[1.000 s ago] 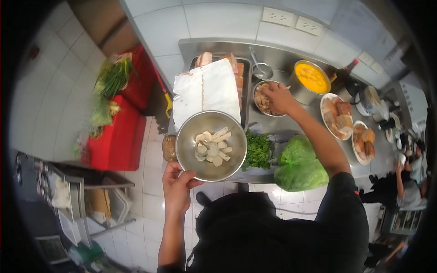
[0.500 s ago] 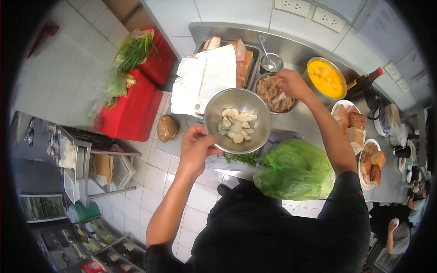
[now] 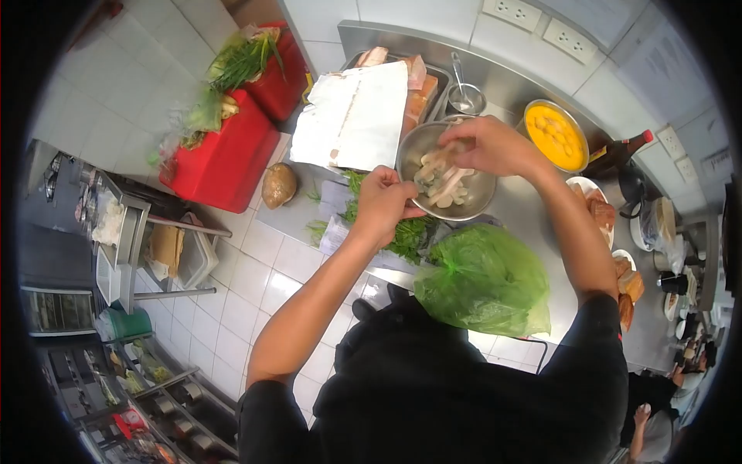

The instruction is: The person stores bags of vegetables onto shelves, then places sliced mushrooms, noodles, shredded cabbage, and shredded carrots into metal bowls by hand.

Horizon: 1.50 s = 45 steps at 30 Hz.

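The left grip [image 3: 384,203] pinches a shiny metal bowl [image 3: 481,195] of pale slices [image 3: 444,190], the right grip [image 3: 492,147] unclear.

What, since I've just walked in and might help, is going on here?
A person in black grips the rim of a round, silver metal bowl with their bare left hand. Their bare right hand reaches over it, close to the pale, sliced pieces inside; blur hides whether it grips any. A bulging, translucent green plastic bag is close to their body; a flat white sheet lies left of the bowl.
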Motion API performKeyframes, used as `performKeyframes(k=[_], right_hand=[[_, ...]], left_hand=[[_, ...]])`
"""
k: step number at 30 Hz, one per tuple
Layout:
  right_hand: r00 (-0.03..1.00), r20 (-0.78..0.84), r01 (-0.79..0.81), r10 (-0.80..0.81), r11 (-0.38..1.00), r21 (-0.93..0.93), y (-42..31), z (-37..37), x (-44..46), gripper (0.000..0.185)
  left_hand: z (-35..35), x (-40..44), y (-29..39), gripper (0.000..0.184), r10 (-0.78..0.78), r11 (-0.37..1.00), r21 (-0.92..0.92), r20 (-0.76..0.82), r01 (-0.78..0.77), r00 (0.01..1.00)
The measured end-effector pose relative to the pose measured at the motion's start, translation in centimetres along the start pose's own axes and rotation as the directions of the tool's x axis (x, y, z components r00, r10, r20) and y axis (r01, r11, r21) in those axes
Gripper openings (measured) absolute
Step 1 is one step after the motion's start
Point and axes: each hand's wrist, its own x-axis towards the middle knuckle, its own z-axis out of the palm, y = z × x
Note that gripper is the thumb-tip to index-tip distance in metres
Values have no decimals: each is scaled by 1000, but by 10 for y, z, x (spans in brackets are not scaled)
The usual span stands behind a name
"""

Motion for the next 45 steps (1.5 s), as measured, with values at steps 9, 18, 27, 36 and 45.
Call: performKeyframes(k=[9,18,27,36,45], right_hand=[[962,-197,80,-187,889,-451,123,35,46,18],[991,-80,72,-108,929,-362,132,34,44,28],[998,-64,-21,-3,929,-370,126,22,35,26],[961,-262,-106,85,992,-67,30,-37,11,18],[941,-12,333,-337,934,-129,-88,11,-13,17]], left_hand=[[-17,-34,4,17,-21,999,46,-51,24,998],[-39,-51,7,17,28,998,59,-104,-22,994],[-44,-55,5,17,47,999,22,-124,-44,991],[-34,-45,-2,18,76,997,-2,-113,-77,991],[-37,-80,7,18,131,985,-95,-113,-142,985]])
